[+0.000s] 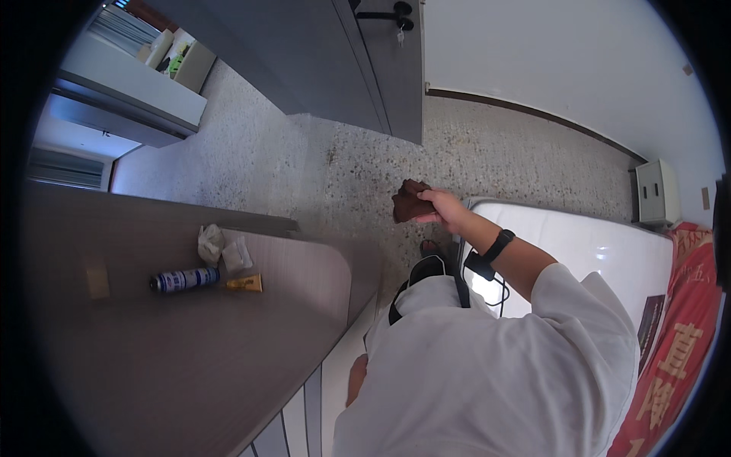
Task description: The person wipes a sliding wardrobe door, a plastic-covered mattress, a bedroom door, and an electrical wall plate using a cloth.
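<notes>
Out in front of my body, my right hand (444,207) grips a crumpled dark brown cloth (410,203) between thumb and fingers. The cloth is held above the speckled terrazzo floor (365,165). A black band (502,243) circles my right wrist, and a black device (478,265) with a cable hangs by the forearm. Only a bit of my left arm (357,377) shows beside my shirt; the left hand itself is out of view. To my left, a brown wood-grain tabletop (257,343) carries a blue-and-white spray can (187,280) lying down, a yellow tube (245,283) and a crumpled white plastic bag (211,244).
A white packet (237,255) lies by the bag. Ahead stands a grey door (308,63) with a black handle (382,15) and hanging keys. On my right are a white mattress (577,245), a red banner with writing (679,320) and a small white cabinet (655,191).
</notes>
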`<state>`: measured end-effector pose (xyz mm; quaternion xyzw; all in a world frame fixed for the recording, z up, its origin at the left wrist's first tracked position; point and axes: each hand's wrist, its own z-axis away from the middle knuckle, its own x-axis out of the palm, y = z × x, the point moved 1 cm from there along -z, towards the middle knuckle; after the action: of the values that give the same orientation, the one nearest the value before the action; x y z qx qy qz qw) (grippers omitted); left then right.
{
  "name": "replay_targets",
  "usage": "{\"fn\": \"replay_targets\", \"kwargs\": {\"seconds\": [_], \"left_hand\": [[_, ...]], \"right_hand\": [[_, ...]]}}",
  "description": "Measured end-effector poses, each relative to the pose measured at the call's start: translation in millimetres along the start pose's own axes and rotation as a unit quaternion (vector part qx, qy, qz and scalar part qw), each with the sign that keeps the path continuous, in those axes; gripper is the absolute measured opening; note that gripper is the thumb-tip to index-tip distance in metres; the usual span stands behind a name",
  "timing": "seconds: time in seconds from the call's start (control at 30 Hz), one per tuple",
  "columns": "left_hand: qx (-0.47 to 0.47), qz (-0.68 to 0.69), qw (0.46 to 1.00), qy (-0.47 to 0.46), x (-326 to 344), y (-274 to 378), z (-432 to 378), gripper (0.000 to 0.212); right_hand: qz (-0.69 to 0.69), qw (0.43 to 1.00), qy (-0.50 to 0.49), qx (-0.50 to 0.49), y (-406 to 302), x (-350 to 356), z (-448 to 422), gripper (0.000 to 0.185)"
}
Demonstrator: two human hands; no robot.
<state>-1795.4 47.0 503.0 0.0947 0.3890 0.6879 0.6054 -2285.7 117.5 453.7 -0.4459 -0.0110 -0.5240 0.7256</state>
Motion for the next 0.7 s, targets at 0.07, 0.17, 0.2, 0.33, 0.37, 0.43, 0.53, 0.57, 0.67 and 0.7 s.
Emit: {"fn": "replay_targets", "kwargs": {"seconds": [0.07, 0.17, 0.2, 0.33, 0.37, 0.43, 0.53, 0.57, 0.67, 0.7], "left_hand": [[-0.016, -0.028, 0.999, -0.014, -9.3, 27.9, -14.2, 0.027], [-0.010, -0.015, 1.000, 0.009, -13.9, 100.7, -64.6, 0.028], [-0.009, -0.003, 1.000, 0.026, -17.0, 132.9, -78.5, 0.029], [-0.019, 0.103, 0.993, 0.052, -38.5, 161.7, -138.0, 0.032], [-0.020, 0.124, 0.991, 0.055, -42.9, 169.1, -147.8, 0.033], [-0.033, 0.121, 0.991, 0.054, -50.4, 201.2, -169.3, 0.033], [-0.003, 0.124, 0.992, 0.031, -74.4, 231.3, -231.5, 0.034], [0.016, 0.128, 0.991, 0.020, -79.3, 239.1, -256.8, 0.034], [0.026, 0.135, 0.990, -0.016, -85.6, 268.6, -336.6, 0.035], [0.025, 0.128, 0.991, -0.029, -87.1, 284.0, -355.8, 0.035]], "right_hand": [[0.001, 1.000, -0.006, 0.003, -25.6, -19.7, -11.1, 0.042], [0.005, 1.000, 0.021, -0.012, -62.9, -60.4, -50.6, 0.042], [0.008, 1.000, 0.024, -0.016, -69.7, -63.0, -62.9, 0.042], [0.003, 0.999, 0.044, -0.010, -85.1, -50.6, -82.3, 0.044], [-0.001, 0.998, 0.069, 0.007, -81.3, -49.3, -83.3, 0.044], [-0.006, 0.997, 0.074, 0.021, -86.7, -62.6, -86.0, 0.044], [-0.008, 0.993, 0.116, 0.014, -124.2, -79.3, -99.7, 0.043], [-0.006, 0.991, 0.135, 0.006, -142.2, -88.9, -103.5, 0.042], [0.004, 0.982, 0.188, -0.023, -187.4, -137.3, -122.3, 0.039], [0.011, 0.976, 0.215, -0.024, -200.8, -148.9, -124.0, 0.038]]}}
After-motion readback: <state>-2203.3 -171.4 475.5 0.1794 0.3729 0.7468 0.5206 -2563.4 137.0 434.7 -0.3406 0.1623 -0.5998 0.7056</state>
